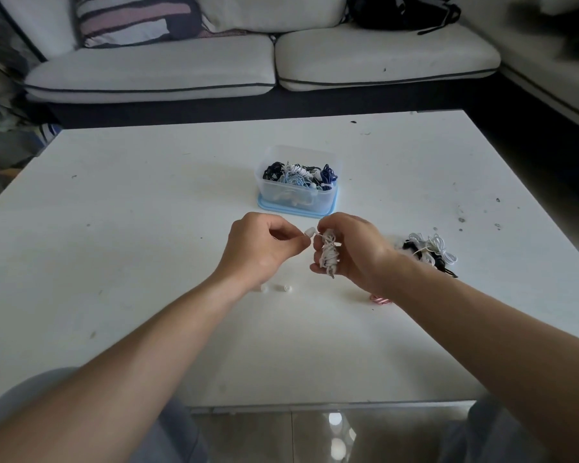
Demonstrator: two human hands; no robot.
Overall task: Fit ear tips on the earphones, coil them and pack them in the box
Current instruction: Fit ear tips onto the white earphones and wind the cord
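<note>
Two loose ear tips [284, 288] are lying nearest, on the table [114, 228]. The left hand [261, 248] is pinching the free earbud [310, 232], just left of the right hand [355, 252], which is clamping one upright white coil [328, 257]. One tangled pile [428, 252] is lying to the right; one box [271, 192] is sitting beyond.

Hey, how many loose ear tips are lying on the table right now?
2: one ear tip and a second beside it, on the table just nearer than the left hand. Arms may hide others.
</note>
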